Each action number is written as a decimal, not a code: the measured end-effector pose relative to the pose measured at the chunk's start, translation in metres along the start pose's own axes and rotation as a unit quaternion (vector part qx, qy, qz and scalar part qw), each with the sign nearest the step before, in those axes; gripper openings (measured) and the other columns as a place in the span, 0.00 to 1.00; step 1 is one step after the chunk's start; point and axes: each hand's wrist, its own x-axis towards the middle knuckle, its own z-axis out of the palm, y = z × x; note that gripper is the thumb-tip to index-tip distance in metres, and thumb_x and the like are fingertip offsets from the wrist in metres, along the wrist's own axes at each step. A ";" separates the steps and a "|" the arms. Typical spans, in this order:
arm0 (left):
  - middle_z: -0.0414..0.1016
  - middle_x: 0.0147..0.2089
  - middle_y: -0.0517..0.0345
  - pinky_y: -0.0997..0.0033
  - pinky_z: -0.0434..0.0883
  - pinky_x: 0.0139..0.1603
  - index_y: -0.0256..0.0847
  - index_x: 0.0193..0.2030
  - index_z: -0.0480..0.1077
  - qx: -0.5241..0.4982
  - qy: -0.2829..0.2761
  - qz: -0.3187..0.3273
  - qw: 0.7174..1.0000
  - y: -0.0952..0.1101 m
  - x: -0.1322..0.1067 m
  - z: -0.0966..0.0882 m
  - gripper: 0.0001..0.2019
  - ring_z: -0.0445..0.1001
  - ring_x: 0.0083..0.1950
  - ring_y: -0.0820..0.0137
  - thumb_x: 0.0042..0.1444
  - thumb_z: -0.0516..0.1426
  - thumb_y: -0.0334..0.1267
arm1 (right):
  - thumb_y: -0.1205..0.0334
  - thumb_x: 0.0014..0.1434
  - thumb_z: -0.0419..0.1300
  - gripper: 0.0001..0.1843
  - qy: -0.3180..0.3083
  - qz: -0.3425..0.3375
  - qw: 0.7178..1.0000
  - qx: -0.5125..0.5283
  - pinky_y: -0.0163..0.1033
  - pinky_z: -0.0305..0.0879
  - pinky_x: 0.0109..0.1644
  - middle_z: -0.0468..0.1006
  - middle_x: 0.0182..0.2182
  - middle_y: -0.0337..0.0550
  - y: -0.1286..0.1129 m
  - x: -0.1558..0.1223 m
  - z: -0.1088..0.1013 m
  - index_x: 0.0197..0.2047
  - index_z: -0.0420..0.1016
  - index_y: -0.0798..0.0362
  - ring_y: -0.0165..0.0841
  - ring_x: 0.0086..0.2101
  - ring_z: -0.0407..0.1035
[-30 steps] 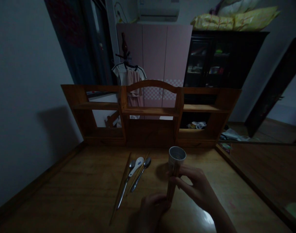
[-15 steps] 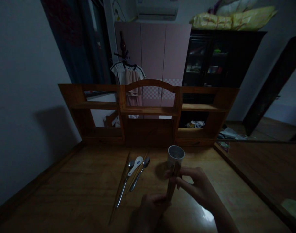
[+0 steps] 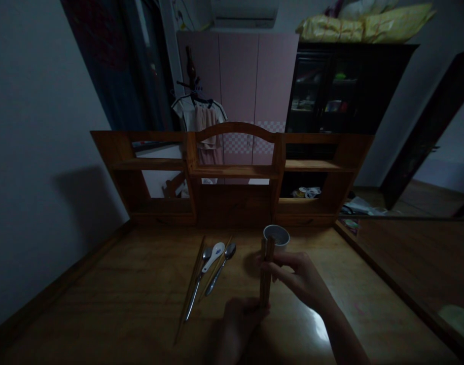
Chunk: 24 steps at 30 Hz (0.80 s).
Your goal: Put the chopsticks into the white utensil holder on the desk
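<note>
Both my hands hold a bundle of wooden chopsticks point(image 3: 266, 271) upright over the wooden desk point(image 3: 121, 294). My left hand point(image 3: 239, 324) grips the lower end, fingers closed. My right hand point(image 3: 298, 276) pinches the upper part, fingers curled round it. Just behind the chopsticks' top stands a white cup point(image 3: 276, 236). To the left on the desk lie two metal spoons point(image 3: 220, 268), a white ceramic spoon point(image 3: 213, 255) and more chopsticks point(image 3: 190, 289).
A wooden shelf unit point(image 3: 232, 172) runs along the desk's back edge. Behind it stand a pink wardrobe point(image 3: 250, 81), hanging clothes point(image 3: 201, 119) and a dark cabinet point(image 3: 330, 91). The room is dim. A raised desk edge point(image 3: 387, 284) runs on the right.
The chopsticks have been tilted more upright and lifted slightly, their tips now in front of the cup. Both hands shifted a little with them.
</note>
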 end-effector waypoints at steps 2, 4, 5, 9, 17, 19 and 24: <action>0.85 0.35 0.60 0.69 0.74 0.39 0.43 0.34 0.83 -0.015 -0.008 -0.008 1.000 0.006 -0.002 -0.001 0.10 0.81 0.40 0.58 0.47 0.61 0.41 | 0.55 0.63 0.61 0.12 0.002 0.000 1.000 0.007 0.35 0.68 0.33 0.83 0.35 0.41 0.002 0.001 0.000 0.43 0.83 0.51 0.35 0.34 0.75; 0.85 0.35 0.57 0.69 0.73 0.39 0.40 0.33 0.83 -0.038 -0.016 -0.002 0.999 0.011 -0.005 -0.002 0.10 0.81 0.39 0.58 0.48 0.61 0.40 | 0.54 0.62 0.61 0.13 0.007 0.000 1.000 0.007 0.34 0.68 0.33 0.83 0.35 0.41 0.004 0.002 0.001 0.43 0.83 0.51 0.34 0.33 0.75; 0.85 0.35 0.57 0.70 0.72 0.39 0.39 0.33 0.82 -0.049 -0.016 0.008 0.999 0.012 -0.007 -0.002 0.10 0.80 0.40 0.59 0.49 0.61 0.40 | 0.54 0.62 0.61 0.13 0.008 -0.001 1.000 0.001 0.34 0.68 0.33 0.83 0.34 0.41 0.006 0.002 0.001 0.43 0.83 0.51 0.34 0.33 0.74; 0.84 0.39 0.57 0.71 0.71 0.43 0.41 0.38 0.81 -0.105 0.012 0.038 0.994 0.007 -0.014 0.003 0.10 0.79 0.42 0.62 0.53 0.60 0.39 | 0.55 0.64 0.58 0.14 0.026 -0.021 0.998 -0.047 0.34 0.65 0.30 0.80 0.27 0.39 0.014 -0.002 0.004 0.37 0.83 0.53 0.33 0.29 0.73; 0.83 0.37 0.58 0.73 0.72 0.41 0.43 0.34 0.79 -0.045 0.091 0.010 0.995 -0.007 -0.018 -0.024 0.08 0.80 0.41 0.64 0.54 0.59 0.39 | 0.54 0.64 0.58 0.14 0.076 -0.005 0.997 -0.032 0.35 0.68 0.33 0.78 0.26 0.40 0.024 -0.015 0.003 0.43 0.81 0.53 0.34 0.28 0.73; 0.82 0.37 0.56 0.71 0.72 0.42 0.42 0.32 0.78 0.025 0.126 0.017 0.992 -0.013 -0.022 -0.046 0.07 0.79 0.41 0.64 0.54 0.59 0.39 | 0.54 0.64 0.58 0.14 0.081 0.001 0.996 -0.032 0.35 0.68 0.33 0.78 0.26 0.40 0.025 -0.020 0.002 0.42 0.81 0.53 0.34 0.28 0.74; 0.79 0.42 0.48 0.67 0.70 0.45 0.37 0.37 0.77 0.246 0.154 -0.016 0.957 -0.021 -0.035 -0.092 0.08 0.77 0.42 0.63 0.53 0.57 0.32 | 0.53 0.65 0.58 0.13 0.088 0.000 0.996 -0.024 0.35 0.70 0.34 0.80 0.31 0.43 0.028 -0.031 0.003 0.41 0.79 0.52 0.35 0.29 0.74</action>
